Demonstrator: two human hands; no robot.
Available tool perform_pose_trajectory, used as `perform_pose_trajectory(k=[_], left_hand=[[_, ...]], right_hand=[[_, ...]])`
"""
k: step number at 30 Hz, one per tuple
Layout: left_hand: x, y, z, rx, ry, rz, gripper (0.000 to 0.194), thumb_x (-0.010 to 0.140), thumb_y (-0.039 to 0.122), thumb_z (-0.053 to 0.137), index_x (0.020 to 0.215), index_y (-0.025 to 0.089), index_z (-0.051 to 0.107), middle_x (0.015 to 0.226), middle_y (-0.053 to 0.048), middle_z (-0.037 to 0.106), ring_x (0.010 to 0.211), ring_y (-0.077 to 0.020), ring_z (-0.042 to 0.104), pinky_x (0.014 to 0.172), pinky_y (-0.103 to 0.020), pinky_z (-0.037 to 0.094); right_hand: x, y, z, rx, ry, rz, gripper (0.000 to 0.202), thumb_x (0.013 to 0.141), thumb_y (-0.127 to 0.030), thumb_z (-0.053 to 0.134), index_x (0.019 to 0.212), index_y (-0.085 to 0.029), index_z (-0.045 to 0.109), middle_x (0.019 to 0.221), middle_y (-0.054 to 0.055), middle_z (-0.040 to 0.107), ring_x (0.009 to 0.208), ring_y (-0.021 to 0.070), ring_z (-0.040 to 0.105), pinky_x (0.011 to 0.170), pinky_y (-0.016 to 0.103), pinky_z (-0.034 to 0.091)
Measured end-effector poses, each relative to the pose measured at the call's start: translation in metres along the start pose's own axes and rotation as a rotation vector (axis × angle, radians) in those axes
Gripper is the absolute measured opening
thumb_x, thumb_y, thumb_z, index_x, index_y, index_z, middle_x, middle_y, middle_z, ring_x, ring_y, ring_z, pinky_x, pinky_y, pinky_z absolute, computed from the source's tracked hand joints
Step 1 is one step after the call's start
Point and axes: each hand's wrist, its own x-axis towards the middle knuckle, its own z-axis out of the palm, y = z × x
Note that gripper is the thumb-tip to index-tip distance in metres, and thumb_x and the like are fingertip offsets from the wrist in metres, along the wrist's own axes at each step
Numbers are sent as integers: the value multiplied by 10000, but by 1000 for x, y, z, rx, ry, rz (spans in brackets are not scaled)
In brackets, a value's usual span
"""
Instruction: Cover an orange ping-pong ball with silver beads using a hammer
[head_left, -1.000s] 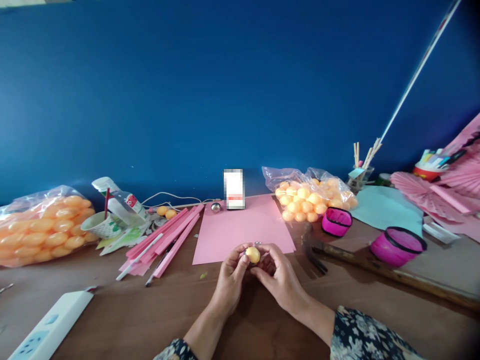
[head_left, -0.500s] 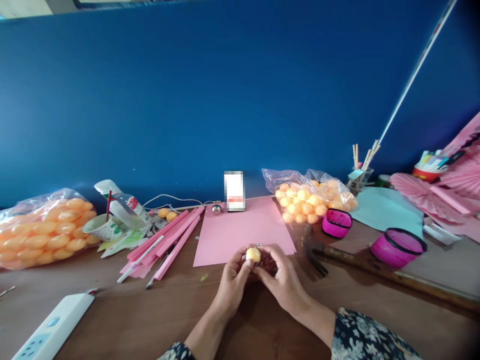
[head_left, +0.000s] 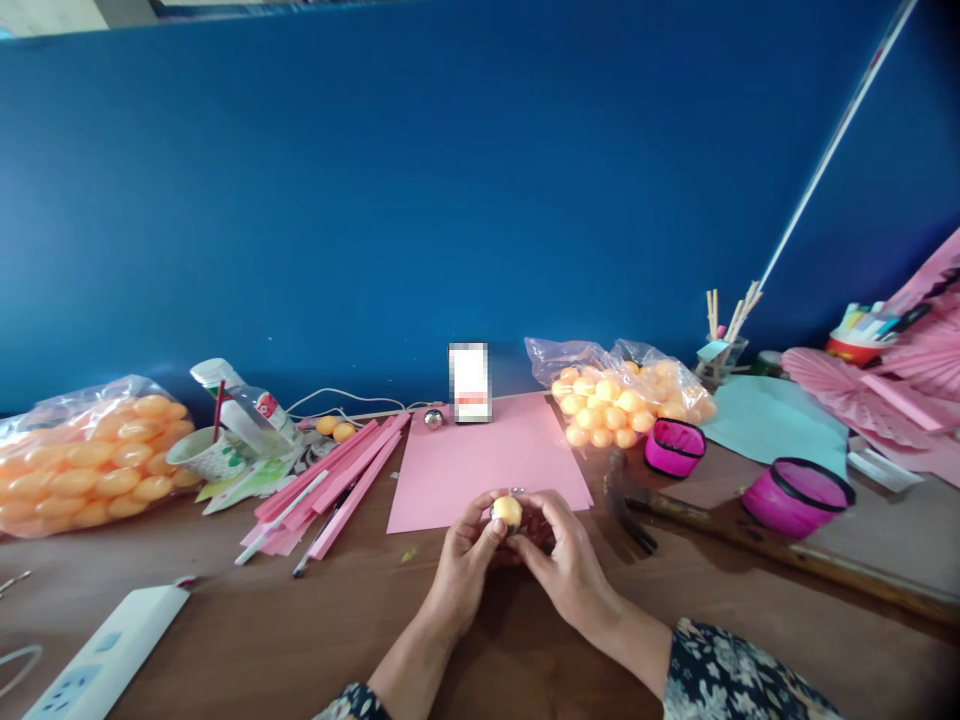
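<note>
A small pale-yellow ball (head_left: 507, 513), dark and shiny around its lower edge, is held between my two hands over the near edge of the pink paper sheet (head_left: 487, 455). My left hand (head_left: 466, 555) is closed, its thumb pressing the ball's lower left side. From the other side my right hand (head_left: 559, 550) curls its fingers around the ball, thumb low near its base. A bit of something shiny shows behind the ball; the fingers hide the rest. On the sheet's far left corner sits a silver ball (head_left: 433, 419).
Bags of orange balls (head_left: 97, 465) flank the sheet. Pink strips (head_left: 330, 485), a pen and a power strip (head_left: 112, 650) lie left. To the right are a hammer (head_left: 630, 505), two magenta mesh pieces (head_left: 799, 497) and pink paper fans. A phone (head_left: 470, 385) stands at the back.
Both hands stay in place around the ball, with hardly any visible movement. The view has shifted very slightly, and a white cable now shows at the lower left edge.
</note>
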Motion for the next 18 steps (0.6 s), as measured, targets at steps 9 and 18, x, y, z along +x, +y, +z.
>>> perform_pose_trajectory(k=[9,18], left_hand=[[-2,4,4,-42,-78,25,370,689,242,680,1037,220,555,952,-70,667,844,-215,634,710,-304,502],[-1,-1,1,-46,-58,-7,490,757,309,605,1220,201,488,1038,-108,635,880,-225,618,714,-326,506]], right_hand=[[1,3,1,1,-15,-49,297,791,-182,539,1082,-233,509,1061,78,535,970,217,529,783,346,500],[1,3,-1,-10,-20,-55,343,786,-136,537,1110,-244,512,1093,71,536,1007,219,519,858,374,471]])
